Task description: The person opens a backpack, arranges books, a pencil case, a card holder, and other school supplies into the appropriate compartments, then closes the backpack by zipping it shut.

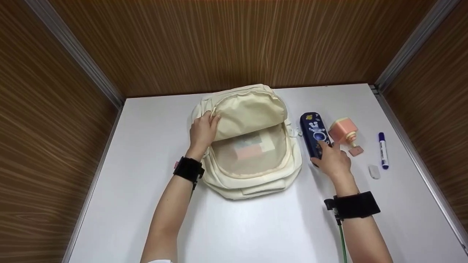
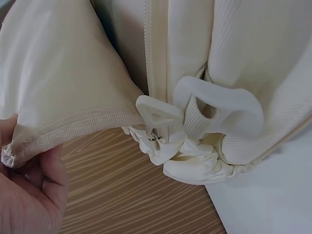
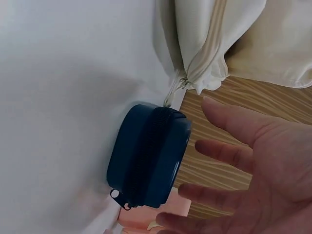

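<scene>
Under right grip [image 1: 334, 160], part-hidden navy case [image 1: 314, 135]

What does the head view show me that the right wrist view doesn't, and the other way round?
Only the head view: the left hand gripping the backpack flap, the marker, the small white object and the astronaut print on the blue case.

Only the right wrist view: the zipper across the case's end and the palm side of the right hand.

Both: right hand, case, backpack and pink object.
</scene>
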Motion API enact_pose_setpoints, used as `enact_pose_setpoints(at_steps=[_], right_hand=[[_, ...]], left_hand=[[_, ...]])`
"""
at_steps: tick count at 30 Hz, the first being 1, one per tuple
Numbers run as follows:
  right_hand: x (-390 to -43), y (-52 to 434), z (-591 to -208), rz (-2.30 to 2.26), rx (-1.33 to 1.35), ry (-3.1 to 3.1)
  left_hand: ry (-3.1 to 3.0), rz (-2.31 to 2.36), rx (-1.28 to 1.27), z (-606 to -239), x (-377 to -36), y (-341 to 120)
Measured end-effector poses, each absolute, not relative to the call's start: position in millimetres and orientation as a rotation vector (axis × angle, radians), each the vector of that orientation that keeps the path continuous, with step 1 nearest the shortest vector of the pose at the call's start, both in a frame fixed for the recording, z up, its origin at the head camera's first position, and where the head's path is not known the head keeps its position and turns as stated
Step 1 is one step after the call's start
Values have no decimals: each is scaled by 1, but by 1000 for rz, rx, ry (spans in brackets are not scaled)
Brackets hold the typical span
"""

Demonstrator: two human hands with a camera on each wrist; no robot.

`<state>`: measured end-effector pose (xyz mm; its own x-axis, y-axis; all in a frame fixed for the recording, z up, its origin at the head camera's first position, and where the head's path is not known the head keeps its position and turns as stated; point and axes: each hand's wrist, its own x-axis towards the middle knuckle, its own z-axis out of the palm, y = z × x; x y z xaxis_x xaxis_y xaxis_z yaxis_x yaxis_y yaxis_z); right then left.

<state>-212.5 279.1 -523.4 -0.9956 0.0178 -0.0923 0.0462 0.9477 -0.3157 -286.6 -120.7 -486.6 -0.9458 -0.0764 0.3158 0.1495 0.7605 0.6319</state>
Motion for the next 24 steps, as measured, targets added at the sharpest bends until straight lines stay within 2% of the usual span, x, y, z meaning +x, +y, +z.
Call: enact_pose_setpoints(at_steps=[12,24], right_hand=[[-216,284,-535,-565,139,2990],[-202,270,-489,-523,81,3145]], left_hand=[[-2568,-996,-50,-480,-291,-122],[-2590,-905,-23,-459,-307,-123]])
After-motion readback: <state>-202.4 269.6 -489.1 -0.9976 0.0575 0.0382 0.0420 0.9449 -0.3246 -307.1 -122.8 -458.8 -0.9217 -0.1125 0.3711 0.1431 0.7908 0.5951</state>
